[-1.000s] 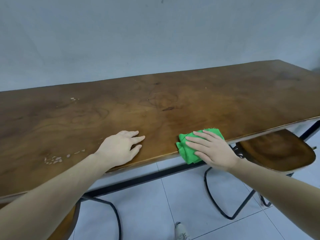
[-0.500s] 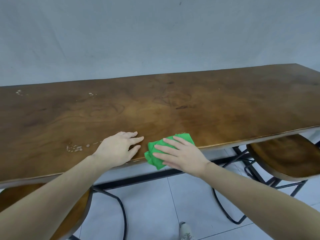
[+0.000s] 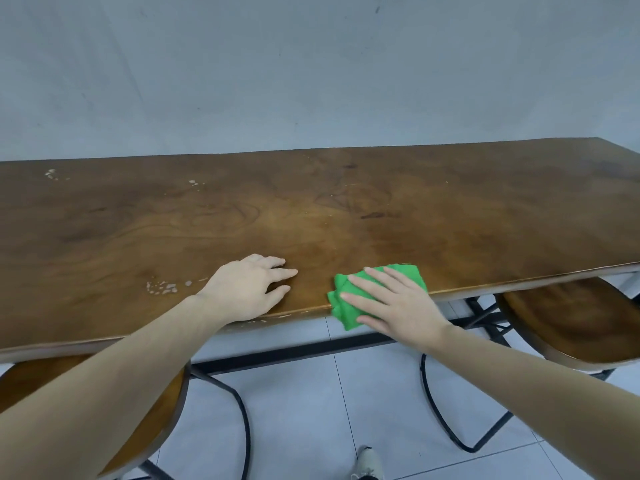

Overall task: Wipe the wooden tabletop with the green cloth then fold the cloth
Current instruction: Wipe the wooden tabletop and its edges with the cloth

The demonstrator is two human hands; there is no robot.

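A long wooden tabletop [image 3: 311, 216] runs across the view. The bunched green cloth [image 3: 346, 306] lies on its near edge, partly hanging over. My right hand [image 3: 394, 303] presses flat on the cloth with straight, spread fingers. My left hand [image 3: 249, 289] rests palm down on the bare wood a little to the left of the cloth, fingers relaxed. Pale worn spots [image 3: 161, 287] mark the wood left of my left hand.
Two wooden stool seats on black metal frames stand under the table, one at the left [image 3: 104, 410] and one at the right [image 3: 571, 323]. A grey wall rises behind the far edge. A shoe [image 3: 369, 462] shows on the tiled floor.
My right hand slid the cloth left along the near edge toward my left hand, then back a little to the right. My left hand stayed on the wood.
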